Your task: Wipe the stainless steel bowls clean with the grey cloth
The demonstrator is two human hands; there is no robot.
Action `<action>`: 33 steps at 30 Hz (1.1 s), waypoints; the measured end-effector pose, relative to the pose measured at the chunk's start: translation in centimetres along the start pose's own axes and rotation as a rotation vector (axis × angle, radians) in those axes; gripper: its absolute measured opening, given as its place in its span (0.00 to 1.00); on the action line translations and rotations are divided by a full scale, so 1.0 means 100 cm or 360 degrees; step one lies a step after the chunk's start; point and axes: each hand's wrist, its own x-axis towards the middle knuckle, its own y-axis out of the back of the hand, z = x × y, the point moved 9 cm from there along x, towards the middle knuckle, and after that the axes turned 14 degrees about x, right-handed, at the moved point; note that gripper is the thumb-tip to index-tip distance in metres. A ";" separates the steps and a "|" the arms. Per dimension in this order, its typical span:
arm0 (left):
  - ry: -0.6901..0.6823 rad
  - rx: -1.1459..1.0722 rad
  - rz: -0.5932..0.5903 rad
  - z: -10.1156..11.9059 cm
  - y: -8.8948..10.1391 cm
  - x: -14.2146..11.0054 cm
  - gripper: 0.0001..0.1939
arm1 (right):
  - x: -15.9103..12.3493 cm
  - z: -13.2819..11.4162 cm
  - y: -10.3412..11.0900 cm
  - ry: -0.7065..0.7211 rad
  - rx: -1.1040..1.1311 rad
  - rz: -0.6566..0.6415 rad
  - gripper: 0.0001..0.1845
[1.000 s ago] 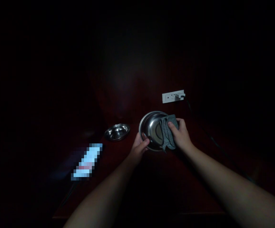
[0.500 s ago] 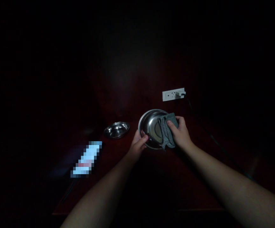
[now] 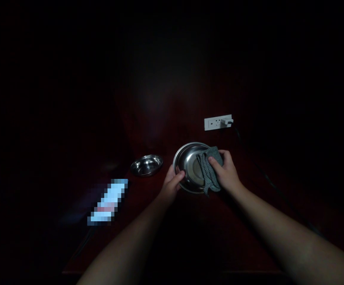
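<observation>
A shiny steel bowl [image 3: 188, 158] is held up over the dark red table, tilted so that its inside faces me. My left hand [image 3: 172, 183] grips its lower left rim, thumb inside and fingers behind. A folded grey-green cloth [image 3: 209, 170] with a woven texture lies over the bowl's right side. My right hand [image 3: 227, 170] pinches this cloth at the right rim, thumb on top; its other fingers are mostly hidden behind. Left of the bowl, a second steel bowl [image 3: 146, 165] rests on the table.
A lit phone-like screen [image 3: 109, 202], blurred out, lies at the left with a cable by it. On the back panel is a white wall socket [image 3: 218, 122] with a plug in it, its dark cord running down to the right. The surroundings are very dark.
Both hands keep their hold on the bowl and the cloth. The cloth has shifted only slightly against the bowl. The whole view bobs a little up and down.
</observation>
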 end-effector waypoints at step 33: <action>0.0042 -0.0054 -0.0098 -0.010 -0.007 -0.005 0.24 | 0.005 -0.005 0.012 0.0052 0.0178 0.0212 0.24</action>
